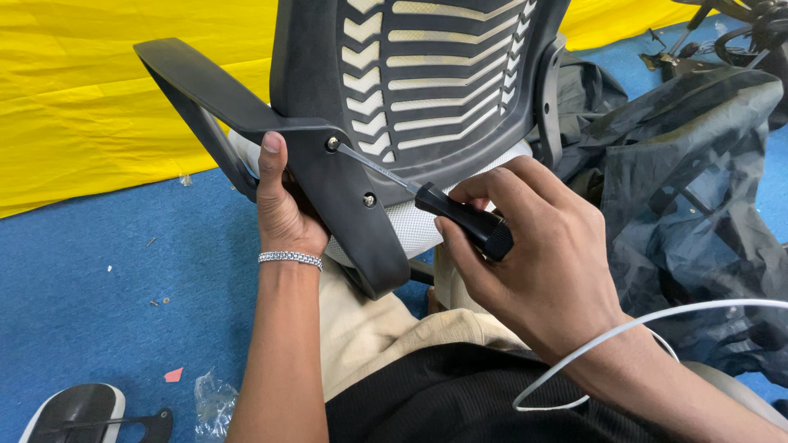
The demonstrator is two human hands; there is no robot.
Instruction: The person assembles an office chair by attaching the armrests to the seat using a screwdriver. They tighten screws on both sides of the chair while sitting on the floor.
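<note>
**Head view: screwdriver set in the upper armrest screw of an office chair**

Head camera looks down on a black office chair [427,74] lying against the person's lap, its slotted plastic back turned toward the viewer. The right hand [533,254] is closed around the black handle of a screwdriver [464,221]: fingers curl over the top of the handle and the thumb presses along its underside, so the grip is fully shut on the tool. The metal shaft runs up and to the left from the handle, and its tip sits in the upper screw [332,144] on the armrest bracket. A second screw [369,199] sits lower on the same bracket, just below the shaft and apart from it.

The left hand [283,205] wraps the black armrest [246,107] from behind, thumb pointing up along the bracket's edge and touching it; the other fingers are hidden behind the plastic, so how tightly they close is hard to tell, though the hand appears clasped on the part. A beaded bracelet [290,258] circles that wrist.

A white cable [624,328] loops over the right forearm. Crumpled dark plastic wrapping [698,180] lies to the right on the blue floor [98,279], and yellow cloth [90,90] covers the ground beyond the chair. Another black armrest part [78,410] lies on the floor at lower left.
</note>
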